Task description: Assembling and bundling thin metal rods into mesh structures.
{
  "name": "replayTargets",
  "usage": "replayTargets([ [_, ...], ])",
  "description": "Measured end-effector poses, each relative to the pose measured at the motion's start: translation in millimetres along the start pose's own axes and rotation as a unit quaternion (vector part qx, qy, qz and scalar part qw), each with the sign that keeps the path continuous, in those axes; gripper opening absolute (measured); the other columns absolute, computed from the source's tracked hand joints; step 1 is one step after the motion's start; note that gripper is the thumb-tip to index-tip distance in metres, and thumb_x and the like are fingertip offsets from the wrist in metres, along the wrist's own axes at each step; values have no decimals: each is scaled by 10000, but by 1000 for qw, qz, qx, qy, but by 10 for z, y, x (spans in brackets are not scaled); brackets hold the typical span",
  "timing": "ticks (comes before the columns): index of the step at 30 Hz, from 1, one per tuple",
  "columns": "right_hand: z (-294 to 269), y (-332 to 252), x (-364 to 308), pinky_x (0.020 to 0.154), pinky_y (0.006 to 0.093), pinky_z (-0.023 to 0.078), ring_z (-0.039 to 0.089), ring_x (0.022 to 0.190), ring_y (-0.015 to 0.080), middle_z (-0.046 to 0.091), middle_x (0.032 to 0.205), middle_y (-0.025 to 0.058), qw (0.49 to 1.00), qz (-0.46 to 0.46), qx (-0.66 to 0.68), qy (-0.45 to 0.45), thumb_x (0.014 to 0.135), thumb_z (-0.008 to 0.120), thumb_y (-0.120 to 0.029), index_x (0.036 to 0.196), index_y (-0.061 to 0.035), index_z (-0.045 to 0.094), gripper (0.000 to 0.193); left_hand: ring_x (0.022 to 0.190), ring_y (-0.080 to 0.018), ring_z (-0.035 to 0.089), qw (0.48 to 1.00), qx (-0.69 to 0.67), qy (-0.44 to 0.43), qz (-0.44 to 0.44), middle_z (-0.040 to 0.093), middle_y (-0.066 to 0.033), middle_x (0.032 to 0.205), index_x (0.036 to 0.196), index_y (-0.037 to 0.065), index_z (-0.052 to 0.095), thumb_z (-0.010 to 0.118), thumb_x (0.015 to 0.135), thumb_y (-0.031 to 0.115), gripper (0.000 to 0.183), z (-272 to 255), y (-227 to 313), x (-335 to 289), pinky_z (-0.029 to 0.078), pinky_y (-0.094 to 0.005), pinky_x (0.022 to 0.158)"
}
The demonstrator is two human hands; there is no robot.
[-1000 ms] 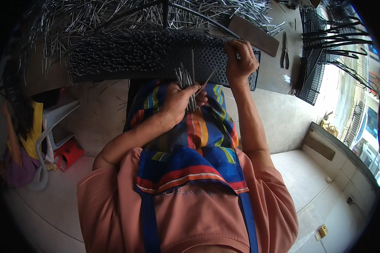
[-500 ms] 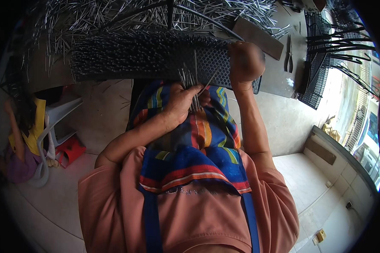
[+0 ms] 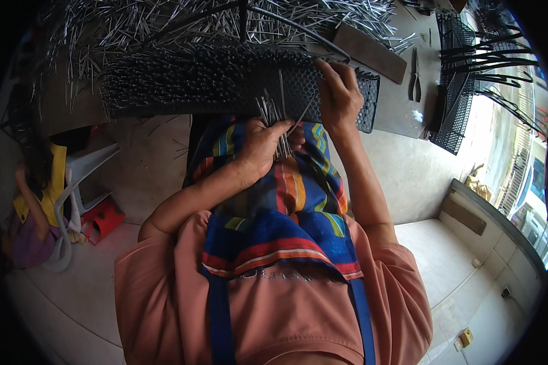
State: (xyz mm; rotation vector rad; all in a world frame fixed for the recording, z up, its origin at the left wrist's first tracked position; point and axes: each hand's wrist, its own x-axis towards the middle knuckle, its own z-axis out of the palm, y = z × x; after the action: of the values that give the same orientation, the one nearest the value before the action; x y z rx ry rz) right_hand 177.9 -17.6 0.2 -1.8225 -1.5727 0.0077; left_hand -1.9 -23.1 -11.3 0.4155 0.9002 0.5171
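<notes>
silver-grey rods stand in a bundle in the left hand of a worker in a striped apron, fingers closed around them at 12 o'clock, by the near edge of a black perforated panel. at 1 o'clock, the right hand is over the panel's bare holes, its fingers curled; whether they pinch anything cannot be told. one thin rod slants from the left hand toward the right. around 11 o'clock the panel bristles with dark pins; beyond, from 10 to 1 o'clock, a heap of loose rods covers the worktop. a brown plate lies at 1 o'clock, pliers near 2, and a second person is near 9.

for clean work, a snug clasp low on the bundle should stop the rods slipping, while tips fanned apart would make each easier to pick out. the right fingers are best brought in square to the holes, clear of the crowded ends.
</notes>
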Motion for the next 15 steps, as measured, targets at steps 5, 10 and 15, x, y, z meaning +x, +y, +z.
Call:
replayTargets([
  [5, -199, -135, -238, 460, 222, 406, 511, 520, 77, 627, 747, 29, 820, 363, 430, -105, 807, 672, 28, 980, -10, 679, 177, 615, -210, 681, 1000, -25, 13, -14, 682, -121, 750, 891, -35, 659, 598, 882, 50, 105, 125, 70, -33, 568, -296, 559],
  [10, -180, -75, -229, 437, 190, 379, 497, 497, 58, 615, 697, 19, 821, 339, 457, -38, 820, 671, 35, 902, 1, 651, 91, 616, -240, 682, 998, -23, 1, -50, 675, -136, 755, 901, -40, 654, 614, 872, 42, 96, 120, -4, 58, 584, -348, 551],
  [15, -184, -36, -31, 472, 206, 422, 540, 537, 74, 632, 718, 46, 918, 240, 308, 61, 841, 650, 24, 906, 19, 647, 65, 627, -266, 686, 995, -30, 33, -85, 672, -160, 773, 894, -56, 643, 613, 874, 45, 107, 144, 4, 18, 592, -373, 556],
])
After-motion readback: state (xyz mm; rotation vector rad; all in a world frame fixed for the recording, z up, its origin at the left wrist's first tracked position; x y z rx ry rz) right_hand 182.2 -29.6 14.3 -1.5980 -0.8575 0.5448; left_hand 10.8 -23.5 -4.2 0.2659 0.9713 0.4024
